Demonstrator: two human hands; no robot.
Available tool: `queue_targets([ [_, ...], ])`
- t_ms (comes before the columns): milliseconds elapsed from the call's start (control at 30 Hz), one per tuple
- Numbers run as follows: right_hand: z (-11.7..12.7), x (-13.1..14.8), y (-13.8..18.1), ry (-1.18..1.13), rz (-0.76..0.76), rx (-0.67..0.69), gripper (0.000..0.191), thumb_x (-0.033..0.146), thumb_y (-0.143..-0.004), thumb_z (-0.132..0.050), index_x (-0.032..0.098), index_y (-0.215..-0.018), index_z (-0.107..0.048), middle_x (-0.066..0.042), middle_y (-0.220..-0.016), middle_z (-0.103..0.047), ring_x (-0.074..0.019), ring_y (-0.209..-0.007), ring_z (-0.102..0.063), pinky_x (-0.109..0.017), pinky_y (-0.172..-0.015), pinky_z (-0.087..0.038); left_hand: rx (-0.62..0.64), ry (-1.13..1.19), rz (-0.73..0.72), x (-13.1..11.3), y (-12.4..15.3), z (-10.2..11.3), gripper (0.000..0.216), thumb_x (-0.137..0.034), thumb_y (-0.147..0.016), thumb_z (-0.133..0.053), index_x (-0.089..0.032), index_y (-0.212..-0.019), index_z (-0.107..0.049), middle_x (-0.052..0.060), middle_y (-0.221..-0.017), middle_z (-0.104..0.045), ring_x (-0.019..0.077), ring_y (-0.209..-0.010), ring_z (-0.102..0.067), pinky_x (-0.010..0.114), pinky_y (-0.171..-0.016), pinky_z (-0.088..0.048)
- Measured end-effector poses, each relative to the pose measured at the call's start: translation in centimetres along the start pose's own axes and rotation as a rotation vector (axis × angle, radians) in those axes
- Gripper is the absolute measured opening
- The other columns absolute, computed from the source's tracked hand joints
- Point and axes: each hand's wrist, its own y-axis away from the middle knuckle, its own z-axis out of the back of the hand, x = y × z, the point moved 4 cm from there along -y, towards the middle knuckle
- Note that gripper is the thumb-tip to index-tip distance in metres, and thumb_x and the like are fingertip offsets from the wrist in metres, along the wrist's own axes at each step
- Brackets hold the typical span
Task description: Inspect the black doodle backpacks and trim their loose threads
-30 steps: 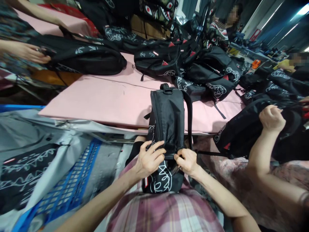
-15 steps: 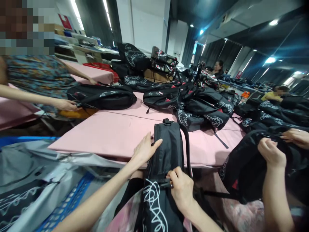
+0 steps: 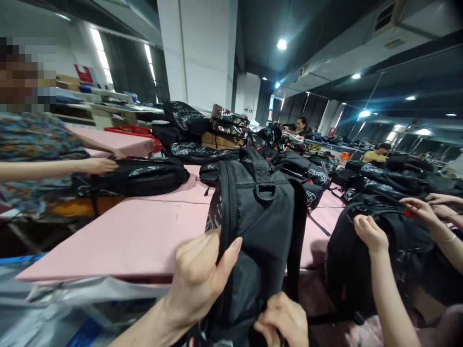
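I hold a black backpack (image 3: 258, 226) upright in front of me, its top handle and strap ring facing the camera. My left hand (image 3: 200, 277) grips its left side, thumb pressed across the fabric and fingers curled round the edge. My right hand (image 3: 284, 323) is closed low on the bag's near end, at the bottom of the picture; what it pinches there is hidden. The bag rises above the front edge of the pink table (image 3: 137, 236).
Several black backpacks with white shark-mouth prints (image 3: 307, 173) are piled at the table's far side. A person on the left handles a flat black bag (image 3: 137, 176). Another person's hands (image 3: 369, 233) on the right work on a black bag (image 3: 365, 250). Grey plastic sheet (image 3: 54, 308) lies bottom left.
The backpack has been lifted from lying on the table edge to standing tall and close. My left hand shifted from resting flat on it to gripping its side. The view tilted upward.
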Motion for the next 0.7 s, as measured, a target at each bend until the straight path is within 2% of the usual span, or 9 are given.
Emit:
queue_targets([
  [67, -0.5, -2.0, -1.2, -0.049, -0.117, 0.075, 0.011, 0.014, -0.081, -0.054, 0.018, -0.071, -0.058, 0.0, -0.061, -0.056, -0.0105, -0.055, -0.053, -0.021, -0.049, -0.041, -0.066, -0.133, -0.093, 0.3, 0.8, -1.1, 0.03, -0.023, -0.087, -0.05, -0.018, -0.058, -0.043, -0.004, -0.048, -0.04, 0.0106, -0.043, -0.041, 0.025, -0.045, -0.031],
  [133, -0.4, -4.1, -2.9, -0.052, -0.261, 0.102, 0.016, 0.016, -0.083, -0.052, 0.018, -0.069, -0.058, 0.0, -0.063, -0.058, -0.0105, -0.057, -0.055, -0.021, -0.051, -0.043, -0.071, -0.238, -0.135, 1.6, 2.2, -3.6, 0.033, -0.021, -0.088, -0.046, -0.018, -0.056, -0.042, -0.003, -0.048, -0.04, 0.0116, -0.043, -0.041, 0.026, -0.045, -0.031],
  [200, 0.5, -5.4, -5.5, -0.013, -0.291, 0.009, 0.013, 0.018, -0.084, -0.053, 0.019, -0.074, -0.061, -0.001, -0.067, -0.059, -0.0111, -0.06, -0.055, -0.022, -0.055, -0.045, -0.062, -0.297, -0.119, 3.2, 3.6, -5.9, 0.033, -0.02, -0.089, -0.044, -0.018, -0.056, -0.044, -0.001, -0.049, -0.044, 0.0125, -0.045, -0.044, 0.026, -0.046, -0.034],
  [267, 1.3, -5.7, -8.8, 0.044, -0.219, -0.084, 0.011, 0.021, -0.084, -0.054, 0.02, -0.091, -0.063, -0.003, -0.075, -0.06, -0.0119, -0.063, -0.055, -0.023, -0.057, -0.046, -0.06, -0.342, -0.1, 4.0, 4.2, -7.2, 0.032, -0.021, -0.089, -0.046, -0.017, -0.057, -0.045, 0.0, -0.049, -0.046, 0.0133, -0.046, -0.046, 0.026, -0.046, -0.035],
  [367, 1.2, -5.8, -13.4, 0.149, -0.151, -0.077, 0.028, 0.031, -0.083, -0.057, 0.019, -0.108, -0.058, -0.005, -0.084, -0.057, -0.0129, -0.069, -0.056, -0.023, -0.059, -0.047, -0.03, -0.346, -0.103, 4.0, 4.0, -7.7, 0.029, -0.024, -0.089, -0.046, -0.017, -0.061, -0.048, 0.001, -0.052, -0.05, 0.0146, -0.049, -0.05, 0.027, -0.046, -0.035],
  [467, 0.4, -6.0, -16.0, 0.281, -0.166, -0.059, 0.037, 0.042, -0.076, -0.064, 0.017, -0.102, -0.06, -0.005, -0.083, -0.056, -0.0146, -0.073, -0.057, -0.024, -0.062, -0.047, -0.002, -0.289, -0.087, 3.9, 3.5, -7.4, 0.022, -0.024, -0.089, -0.045, -0.014, -0.072, -0.052, 0.004, -0.059, -0.055, 0.0153, -0.054, -0.054, 0.026, -0.049, -0.038],
  [633, 0.2, -6.0, -18.0, 0.199, -0.204, 0.046, 0.026, 0.042, -0.079, -0.059, 0.019, -0.092, -0.06, -0.001, -0.074, -0.059, -0.0122, -0.066, -0.057, -0.022, -0.06, -0.044, 0.007, -0.242, -0.105, 4.0, 3.7, -7.4, 0.016, -0.024, -0.088, -0.048, -0.011, -0.08, -0.053, 0.004, -0.062, -0.057, 0.0154, -0.056, -0.056, 0.026, -0.051, -0.041],
  [700, 0.3, -6.0, -19.2, 0.253, -0.238, 0.085, 0.025, 0.043, -0.077, -0.061, 0.02, -0.088, -0.059, 0.0, -0.075, -0.062, -0.013, -0.067, -0.058, -0.023, -0.061, -0.043, 0.01, -0.247, -0.111, 4.0, 3.7, -7.5, 0.015, -0.024, -0.087, -0.049, -0.011, -0.082, -0.054, 0.004, -0.062, -0.056, 0.0155, -0.056, -0.055, 0.027, -0.051, -0.041],
])
